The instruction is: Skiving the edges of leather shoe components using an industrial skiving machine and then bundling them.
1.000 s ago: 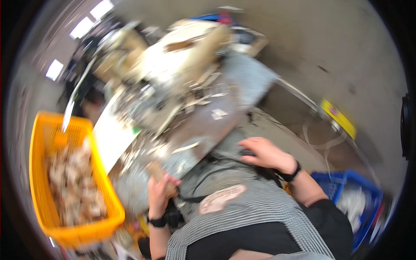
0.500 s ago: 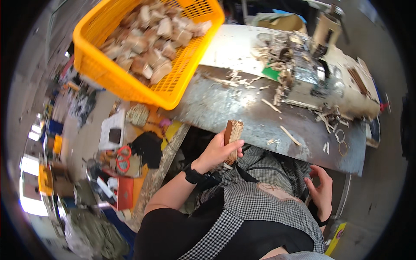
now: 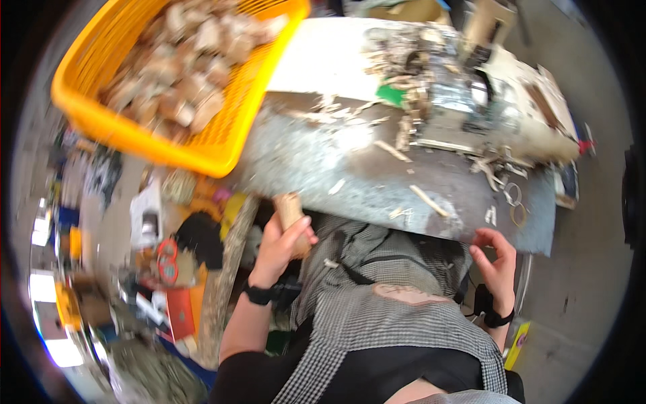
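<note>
My left hand [image 3: 277, 248] grips a small stack of flat brown-and-tan pieces [image 3: 291, 214], held upright just off the table's near edge. The thumb crosses its face and the fingers wrap behind. Motion blur hides what the pieces are made of. On the other side, my right hand [image 3: 495, 262] is empty, with thumb and fingers apart, beside the front edge of the metal tabletop [image 3: 289, 158]. Similar tan bundles [image 3: 178, 74] fill a yellow plastic basket [image 3: 232, 151] at the far left of the table.
A bench machine [image 3: 464, 108] stands at the back right, heaped with pale shavings [image 3: 404, 57]. Loose strips [image 3: 428, 200] and rubber bands [image 3: 517, 214] lie near the front edge. To my left, red-handled scissors [image 3: 167, 261] and a black cloth [image 3: 200, 239] are on a lower surface.
My left hand has carried the stack leftward, and the stack has turned. My right hand has risen slightly toward the table edge. The whole view has shifted, so the basket appears further left.
</note>
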Action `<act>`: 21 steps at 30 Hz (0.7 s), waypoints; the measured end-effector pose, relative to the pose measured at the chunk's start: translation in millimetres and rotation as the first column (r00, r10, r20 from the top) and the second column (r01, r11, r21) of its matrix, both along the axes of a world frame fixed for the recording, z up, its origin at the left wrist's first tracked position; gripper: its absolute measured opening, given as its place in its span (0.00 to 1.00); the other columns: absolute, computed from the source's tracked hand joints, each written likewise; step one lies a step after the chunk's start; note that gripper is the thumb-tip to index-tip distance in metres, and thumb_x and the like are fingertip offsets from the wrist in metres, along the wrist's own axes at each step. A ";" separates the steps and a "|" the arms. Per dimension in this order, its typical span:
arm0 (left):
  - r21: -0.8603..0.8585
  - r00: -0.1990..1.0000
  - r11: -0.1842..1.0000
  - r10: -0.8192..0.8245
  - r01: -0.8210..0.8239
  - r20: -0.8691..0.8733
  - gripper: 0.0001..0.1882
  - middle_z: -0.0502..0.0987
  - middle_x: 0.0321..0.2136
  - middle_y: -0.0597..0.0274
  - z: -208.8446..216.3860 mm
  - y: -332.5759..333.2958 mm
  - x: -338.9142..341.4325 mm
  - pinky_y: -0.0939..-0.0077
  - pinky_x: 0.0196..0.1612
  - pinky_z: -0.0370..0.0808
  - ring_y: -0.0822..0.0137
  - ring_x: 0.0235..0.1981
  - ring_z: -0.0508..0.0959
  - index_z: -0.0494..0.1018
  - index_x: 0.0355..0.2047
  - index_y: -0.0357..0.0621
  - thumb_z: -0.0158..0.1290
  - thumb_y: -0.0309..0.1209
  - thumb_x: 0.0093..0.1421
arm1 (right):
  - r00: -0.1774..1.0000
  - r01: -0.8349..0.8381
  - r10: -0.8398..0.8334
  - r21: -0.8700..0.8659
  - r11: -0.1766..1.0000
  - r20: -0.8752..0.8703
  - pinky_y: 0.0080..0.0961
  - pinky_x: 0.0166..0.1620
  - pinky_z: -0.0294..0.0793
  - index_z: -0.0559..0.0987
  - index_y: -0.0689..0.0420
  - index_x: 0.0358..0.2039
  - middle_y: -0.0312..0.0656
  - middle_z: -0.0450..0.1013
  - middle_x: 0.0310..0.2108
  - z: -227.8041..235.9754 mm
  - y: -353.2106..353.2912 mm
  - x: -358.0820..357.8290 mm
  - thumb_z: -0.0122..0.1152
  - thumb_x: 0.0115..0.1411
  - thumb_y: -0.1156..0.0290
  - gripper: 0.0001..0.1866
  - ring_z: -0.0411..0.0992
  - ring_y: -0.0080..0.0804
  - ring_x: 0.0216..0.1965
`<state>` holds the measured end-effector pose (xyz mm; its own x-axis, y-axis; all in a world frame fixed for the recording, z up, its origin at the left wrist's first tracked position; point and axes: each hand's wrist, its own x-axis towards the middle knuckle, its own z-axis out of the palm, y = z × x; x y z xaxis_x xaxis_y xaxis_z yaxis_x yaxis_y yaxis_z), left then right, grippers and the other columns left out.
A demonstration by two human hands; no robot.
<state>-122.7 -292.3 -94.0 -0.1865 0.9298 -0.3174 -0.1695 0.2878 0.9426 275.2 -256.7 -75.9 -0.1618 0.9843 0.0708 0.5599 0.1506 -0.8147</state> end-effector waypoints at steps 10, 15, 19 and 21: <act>-0.021 0.973 0.996 -0.089 0.086 -0.215 0.11 0.73 0.24 0.62 -0.3 50.7 0.9 0.77 0.28 0.73 0.69 0.24 0.76 0.65 0.39 0.40 0.51 0.33 0.62 | 0.120 0.714 -0.584 -0.339 0.613 -0.803 0.30 0.54 0.70 0.60 0.71 0.57 0.59 0.65 0.53 1.8 73.8 256.2 0.63 0.57 0.64 0.35 0.68 0.43 0.52; -0.038 0.980 0.999 -0.043 0.037 -0.196 0.12 0.72 0.22 0.59 -9.5 58.3 1.1 0.75 0.27 0.73 0.67 0.20 0.75 0.64 0.38 0.37 0.51 0.33 0.61 | 0.119 0.730 -0.866 -0.549 0.408 -0.485 0.33 0.47 0.72 0.42 0.74 0.62 0.70 0.56 0.53 -49.1 134.4 344.1 0.75 0.40 0.48 0.65 0.66 0.45 0.49; -0.054 0.962 0.998 0.011 -0.026 -0.272 0.13 0.70 0.22 0.60 -10.2 56.6 4.5 0.75 0.26 0.73 0.67 0.19 0.74 0.64 0.38 0.37 0.51 0.34 0.61 | -0.181 0.593 -0.848 -0.743 0.310 -0.498 0.45 0.40 0.79 0.71 0.63 0.43 0.53 0.75 0.39 -24.0 171.6 266.2 0.65 0.53 0.69 0.19 0.76 0.49 0.37; -0.051 0.959 0.998 0.014 -0.030 -0.284 0.13 0.69 0.21 0.60 -13.4 58.6 6.4 0.75 0.26 0.73 0.67 0.19 0.74 0.64 0.38 0.37 0.51 0.34 0.61 | -0.033 0.484 -0.799 -0.709 0.513 -0.600 0.40 0.32 0.78 0.73 0.63 0.41 0.49 0.75 0.33 -73.0 174.6 304.1 0.67 0.51 0.70 0.18 0.75 0.45 0.29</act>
